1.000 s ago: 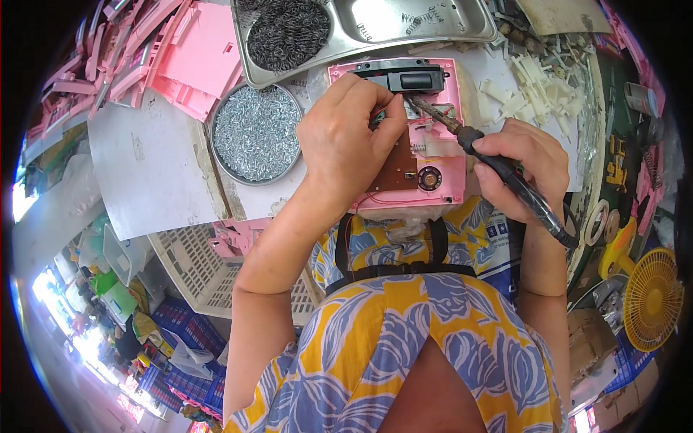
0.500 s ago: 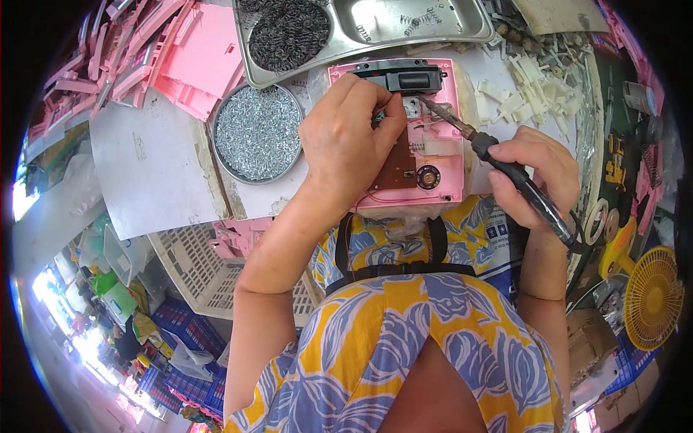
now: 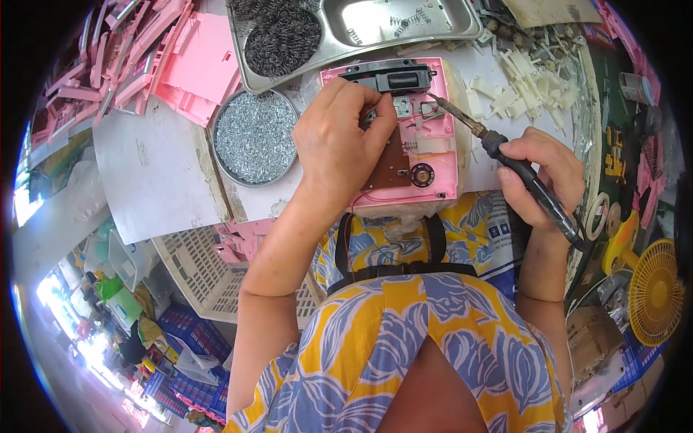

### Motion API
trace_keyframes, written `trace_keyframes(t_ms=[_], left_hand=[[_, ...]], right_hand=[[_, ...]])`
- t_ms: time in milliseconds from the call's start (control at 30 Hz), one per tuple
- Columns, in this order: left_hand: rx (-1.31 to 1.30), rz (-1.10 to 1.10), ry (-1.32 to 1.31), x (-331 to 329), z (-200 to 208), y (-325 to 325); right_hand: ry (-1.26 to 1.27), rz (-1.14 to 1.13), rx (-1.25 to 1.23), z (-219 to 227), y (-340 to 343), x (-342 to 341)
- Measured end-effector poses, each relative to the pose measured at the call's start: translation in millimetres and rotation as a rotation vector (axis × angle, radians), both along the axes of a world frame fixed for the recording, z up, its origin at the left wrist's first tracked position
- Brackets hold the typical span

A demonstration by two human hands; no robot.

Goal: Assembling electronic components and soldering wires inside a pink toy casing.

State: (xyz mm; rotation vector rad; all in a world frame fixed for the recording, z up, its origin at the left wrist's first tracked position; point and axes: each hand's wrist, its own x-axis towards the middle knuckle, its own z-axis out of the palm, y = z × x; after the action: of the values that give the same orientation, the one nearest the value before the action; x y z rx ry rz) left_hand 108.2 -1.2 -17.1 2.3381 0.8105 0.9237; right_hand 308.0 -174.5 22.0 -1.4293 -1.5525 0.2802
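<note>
My right hand (image 3: 550,172) is wrapped round the dark handle of a soldering iron (image 3: 492,141). Its tip points far-left, near the lower right edge of a black part (image 3: 404,81) in an open pink plastic housing (image 3: 446,164). My left hand (image 3: 333,137) is over the housing's left side, thumb and forefinger pinched just below the black part; what they pinch is hidden. In the housing, a brown circuit board (image 3: 386,172) shows partly beneath my left hand. A small round speaker-like part (image 3: 422,175), a spring (image 3: 411,146) and thin wires also show.
A round tin of small screws (image 3: 256,137) stands left of the housing. Beyond is a metal tray (image 3: 328,54) of springs. Pink plastic parts (image 3: 195,72) pile up far left, white plastic pieces (image 3: 523,79) far right. A yellow fan (image 3: 655,292) stands right, a white crate (image 3: 209,278) lower left.
The soldering iron's tip has moved rightward from the metal plate beside my left fingers. My left hand keeps its pinch over the housing. The whole view has shifted slightly.
</note>
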Motion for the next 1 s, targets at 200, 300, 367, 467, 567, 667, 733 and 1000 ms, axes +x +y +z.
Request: trace_keyframes(t_ms=[200, 300, 367, 467, 567, 667, 733, 1000], left_hand=[[0.012, 0.007, -0.017, 0, -2, -1], [0.009, 0.007, -0.010, 1, -1, 0], [0.003, 0.015, -0.003, 1, -2, -1], [0.013, 0.017, -0.003, 1, -3, -1], [0.006, 0.011, -0.006, 1, -1, -1], [0.006, 0.013, -0.012, 1, -2, -1], [0.011, 0.010, -0.005, 1, -1, -1], [-0.019, 0.009, -0.016, -5, 9, -2]], right_hand=[[-0.004, -0.005, -0.005, 0, 0, 1], [0.004, -0.014, 0.001, -1, 0, 0], [-0.002, -0.012, 0.002, -2, 0, 0], [-0.003, -0.008, 0.009, -3, 0, 0], [-0.003, -0.010, 0.006, -1, 0, 0], [-0.004, -0.010, 0.002, -1, 0, 1], [-0.004, -0.012, 0.000, -1, -1, 1], [0.007, -0.034, -0.007, 2, -4, 1]])
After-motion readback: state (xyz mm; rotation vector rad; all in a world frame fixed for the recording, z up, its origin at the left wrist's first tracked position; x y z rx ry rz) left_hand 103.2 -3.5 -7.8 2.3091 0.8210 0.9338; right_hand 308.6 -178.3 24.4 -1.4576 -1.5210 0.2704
